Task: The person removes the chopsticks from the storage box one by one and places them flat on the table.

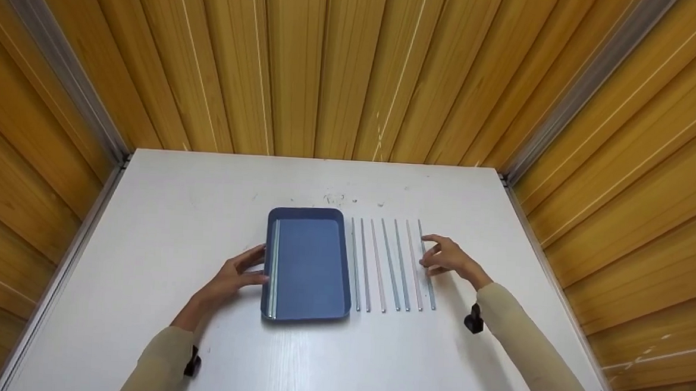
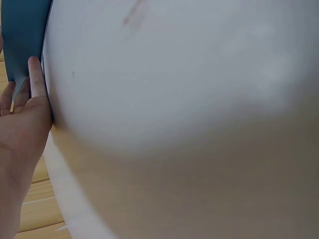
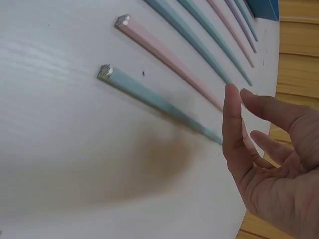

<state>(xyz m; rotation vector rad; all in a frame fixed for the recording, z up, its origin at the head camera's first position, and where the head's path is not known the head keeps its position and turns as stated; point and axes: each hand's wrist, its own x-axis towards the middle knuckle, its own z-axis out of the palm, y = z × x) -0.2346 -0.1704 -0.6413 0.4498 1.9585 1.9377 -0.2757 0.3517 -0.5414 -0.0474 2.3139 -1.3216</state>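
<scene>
A blue rectangular tray (image 1: pixel 314 265) lies on the white table, with pale green chopsticks (image 1: pixel 275 269) along its inner left side. My left hand (image 1: pixel 233 279) touches the tray's left wall, fingers fairly straight; the left wrist view shows this hand (image 2: pixel 25 114) against the tray's side (image 2: pixel 25 35). Right of the tray, several blue and pink chopsticks (image 1: pixel 384 263) lie in a row. Over the rightmost blue chopstick (image 3: pixel 144 97) is my right hand (image 3: pixel 269 149), its fingers loosely bent and thumb and fingertip apart. Those fingers hide part of the chopstick; contact is unclear.
The white table (image 1: pixel 175 198) meets a wooden slatted wall (image 1: pixel 319 69) at the back, with slatted walls also on both sides. Small dark marks (image 1: pixel 334 199) dot the tabletop behind the tray. A pink chopstick (image 3: pixel 164 57) lies beside the rightmost blue one.
</scene>
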